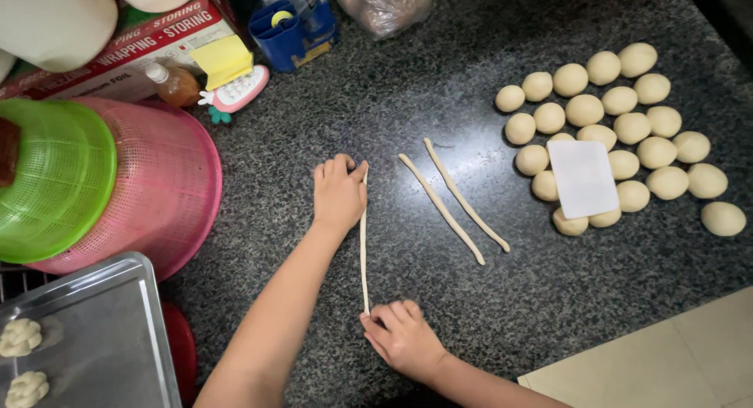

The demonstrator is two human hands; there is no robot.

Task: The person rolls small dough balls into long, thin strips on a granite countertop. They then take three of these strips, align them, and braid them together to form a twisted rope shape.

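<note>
A thin dough rope (363, 247) lies stretched on the dark granite counter (439, 86). My left hand (339, 194) rests on its far end with fingers together, pressing it down. At its near end my right hand (401, 337) pinches the rope. Two more dough ropes (455, 200) lie side by side just to the right. Farther right sit several round dough balls (620, 102), with a white plastic scraper (583, 178) lying on top of some of them.
At the left stand an upturned pink basket (169, 188) and a green one (55, 180). A metal baking tray (102, 329) at bottom left holds two braided dough pieces (22, 361). Boxes, a blue holder (292, 31) and a plastic bag (384, 6) line the back.
</note>
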